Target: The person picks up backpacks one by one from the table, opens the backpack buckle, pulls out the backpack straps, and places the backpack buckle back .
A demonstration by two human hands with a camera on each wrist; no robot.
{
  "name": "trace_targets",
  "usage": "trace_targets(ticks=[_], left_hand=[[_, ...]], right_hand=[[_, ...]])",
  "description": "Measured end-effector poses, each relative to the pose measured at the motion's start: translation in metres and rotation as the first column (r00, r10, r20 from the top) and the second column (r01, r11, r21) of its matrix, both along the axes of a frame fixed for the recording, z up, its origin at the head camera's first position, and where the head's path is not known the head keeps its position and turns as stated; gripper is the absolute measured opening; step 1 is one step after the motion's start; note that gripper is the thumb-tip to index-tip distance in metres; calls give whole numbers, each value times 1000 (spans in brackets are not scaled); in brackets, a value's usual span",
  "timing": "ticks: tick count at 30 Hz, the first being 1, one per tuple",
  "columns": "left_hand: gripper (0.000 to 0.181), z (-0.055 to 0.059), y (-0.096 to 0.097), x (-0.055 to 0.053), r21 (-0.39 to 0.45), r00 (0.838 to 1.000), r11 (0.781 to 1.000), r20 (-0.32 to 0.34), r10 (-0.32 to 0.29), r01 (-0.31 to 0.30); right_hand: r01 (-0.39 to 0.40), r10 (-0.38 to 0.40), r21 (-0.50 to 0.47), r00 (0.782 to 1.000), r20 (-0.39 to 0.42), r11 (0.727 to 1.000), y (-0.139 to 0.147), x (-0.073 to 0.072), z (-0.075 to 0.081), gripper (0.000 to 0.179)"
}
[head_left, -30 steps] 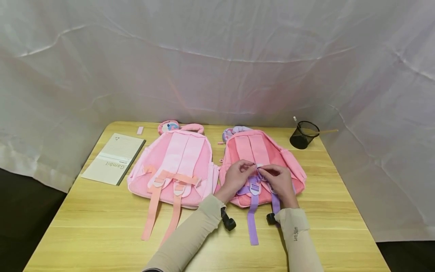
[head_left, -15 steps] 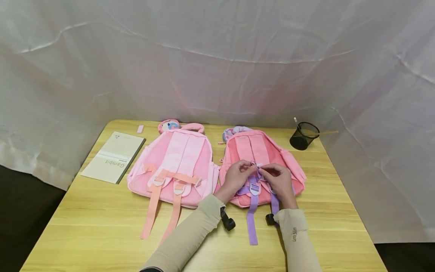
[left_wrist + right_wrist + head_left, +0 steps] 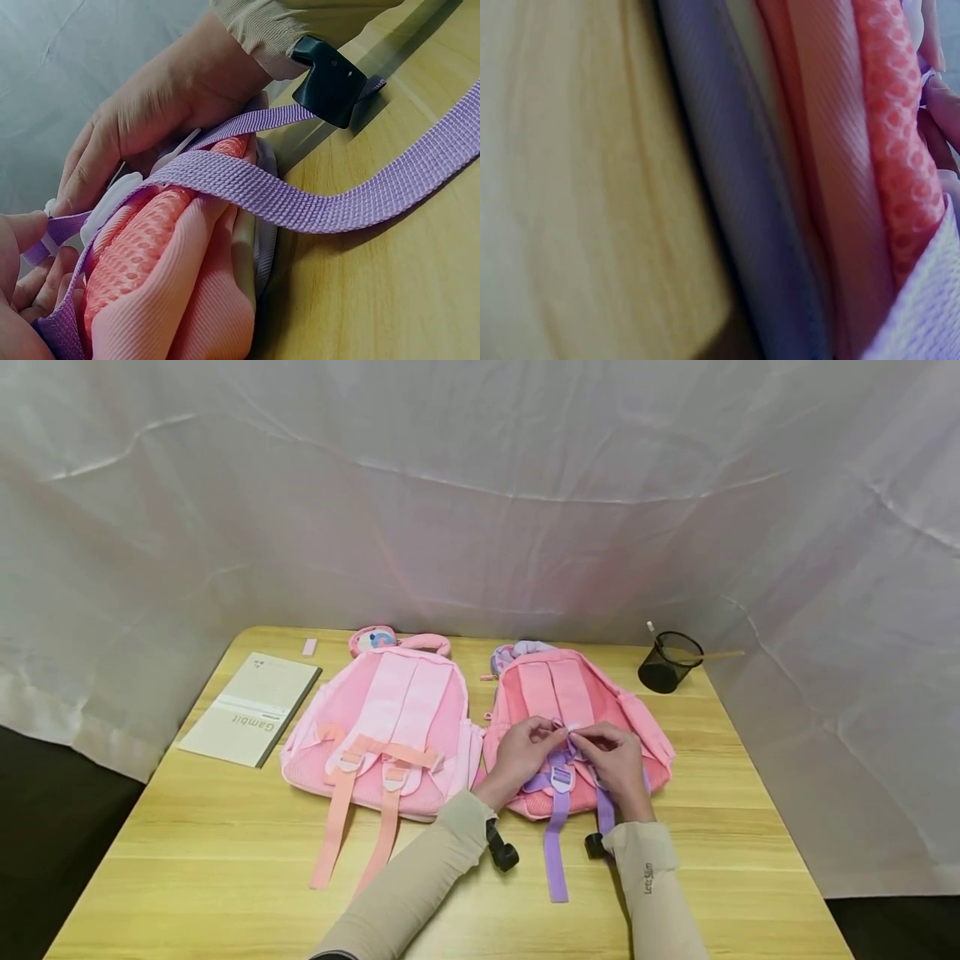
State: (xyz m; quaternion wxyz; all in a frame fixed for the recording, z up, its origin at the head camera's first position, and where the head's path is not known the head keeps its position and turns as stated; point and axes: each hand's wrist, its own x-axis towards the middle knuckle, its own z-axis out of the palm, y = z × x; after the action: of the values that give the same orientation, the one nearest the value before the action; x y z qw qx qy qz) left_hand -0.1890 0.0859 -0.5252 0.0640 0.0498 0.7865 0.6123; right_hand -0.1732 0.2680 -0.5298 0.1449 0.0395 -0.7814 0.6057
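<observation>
A coral-pink backpack (image 3: 536,685) lies with its back panel and shoulder straps up at the right of the table. Over its lower middle my left hand (image 3: 525,756) and right hand (image 3: 617,764) meet, fingertips nearly touching. Both pinch a short purple strap (image 3: 69,225) with a small white plastic piece (image 3: 49,238) on it, partly hidden by the fingers. Below them a white buckle (image 3: 561,777) sits on a purple webbing strap (image 3: 555,852) that trails onto the table. In the right wrist view, fingers (image 3: 943,105) show at the edge beside the red mesh (image 3: 900,150).
A light pink backpack (image 3: 390,693) with orange straps (image 3: 337,827) lies close at the left. Beyond it are a notebook (image 3: 251,710) and a pink eraser (image 3: 309,647). A black mesh pen cup (image 3: 663,672) with pencils stands at the back right. Grey cloth (image 3: 480,527) hangs behind.
Both hands stay over the same spot on the coral-pink backpack, still pinching the purple strap. Their fingertips shift slightly, and a little purple loop now shows above the left fingers.
</observation>
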Motion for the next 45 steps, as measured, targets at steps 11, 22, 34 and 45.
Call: trace_targets(ticks=[11, 22, 34, 45], left_hand=[[31, 1, 2, 1, -72, 998, 997, -56, -6, 2], [32, 1, 3, 4, -138, 996, 990, -86, -30, 18], [33, 1, 2, 6, -170, 994, 985, -107, -31, 12], [33, -2, 2, 5, -178, 992, 984, -119, -44, 22]], right_hand=[[82, -83, 8, 996, 24, 997, 1, 0, 2, 17], [44, -44, -47, 999, 13, 998, -8, 12, 28, 13], [21, -20, -59, 1000, 22, 998, -10, 12, 28, 14], [16, -15, -60, 999, 29, 998, -10, 14, 30, 14]])
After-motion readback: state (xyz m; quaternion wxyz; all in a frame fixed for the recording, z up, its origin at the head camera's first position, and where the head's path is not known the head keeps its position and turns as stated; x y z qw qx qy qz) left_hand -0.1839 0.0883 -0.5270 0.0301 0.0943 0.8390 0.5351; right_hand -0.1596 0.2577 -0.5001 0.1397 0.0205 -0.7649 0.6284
